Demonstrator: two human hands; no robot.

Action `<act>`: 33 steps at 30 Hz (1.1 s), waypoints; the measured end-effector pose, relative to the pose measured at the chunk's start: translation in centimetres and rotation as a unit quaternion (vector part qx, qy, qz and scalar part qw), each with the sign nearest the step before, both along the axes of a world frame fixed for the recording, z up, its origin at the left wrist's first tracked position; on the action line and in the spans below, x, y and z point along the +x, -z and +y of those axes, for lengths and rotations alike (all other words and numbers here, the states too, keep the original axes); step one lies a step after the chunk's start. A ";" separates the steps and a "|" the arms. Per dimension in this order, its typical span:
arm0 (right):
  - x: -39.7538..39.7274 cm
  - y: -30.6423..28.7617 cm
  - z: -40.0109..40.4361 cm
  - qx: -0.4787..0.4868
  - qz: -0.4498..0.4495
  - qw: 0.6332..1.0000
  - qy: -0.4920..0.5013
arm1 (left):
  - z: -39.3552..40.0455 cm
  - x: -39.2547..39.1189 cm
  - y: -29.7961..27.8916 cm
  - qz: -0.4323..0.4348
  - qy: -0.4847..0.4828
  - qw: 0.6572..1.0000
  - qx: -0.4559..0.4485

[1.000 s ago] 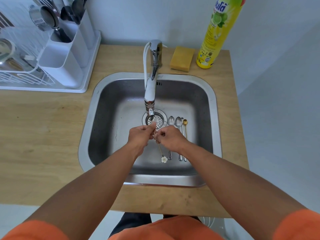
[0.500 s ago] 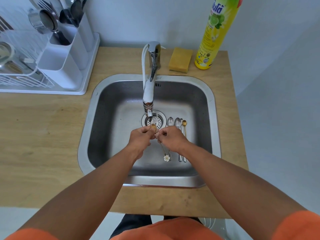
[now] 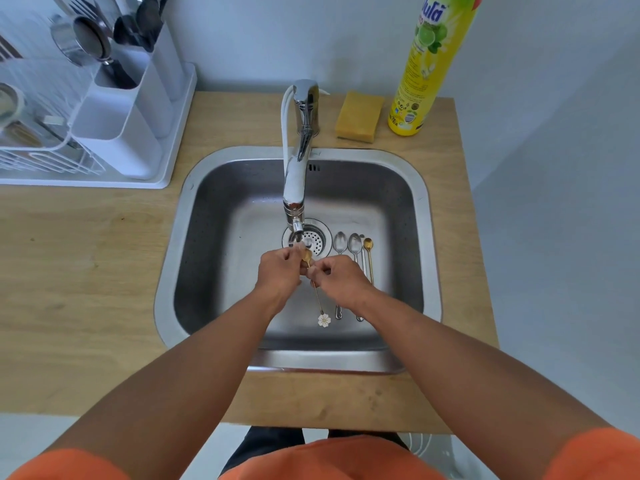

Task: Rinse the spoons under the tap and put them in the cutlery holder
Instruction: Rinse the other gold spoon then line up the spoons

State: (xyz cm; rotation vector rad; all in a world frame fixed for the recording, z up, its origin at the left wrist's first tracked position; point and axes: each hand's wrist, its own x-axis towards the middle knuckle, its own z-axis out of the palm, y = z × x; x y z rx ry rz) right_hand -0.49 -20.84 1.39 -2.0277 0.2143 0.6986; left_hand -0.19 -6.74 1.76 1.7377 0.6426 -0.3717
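Gold flower-end spoon now has its bowl up just under the tap outlet, left hand fingers rubbing the bowl, right hand pinching the handle, water probably running, so rinsing continues; 1 s ago bowl sat hidden; 4 spoons wait in the sink.

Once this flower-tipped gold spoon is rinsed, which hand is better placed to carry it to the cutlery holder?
Left, probably. The cutlery holder stands on the counter's left side, beyond the sink, nearer the left hand. The right hand pinches the gold spoon by its handle and would have to reach across.
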 end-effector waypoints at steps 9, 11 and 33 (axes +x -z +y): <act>1.5 -1.0 -2.2 0.014 -0.022 0.998 -0.062 | 1.9 0.3 -0.3 -0.002 0.091 0.995 -0.043; 1.8 -1.2 -2.5 0.004 -0.027 0.996 -0.087 | 2.3 0.4 -0.5 0.001 0.090 0.995 -0.050; 2.6 -1.8 -3.4 -0.124 -0.108 0.962 -0.217 | 2.8 0.7 -1.3 -0.012 0.164 0.986 0.033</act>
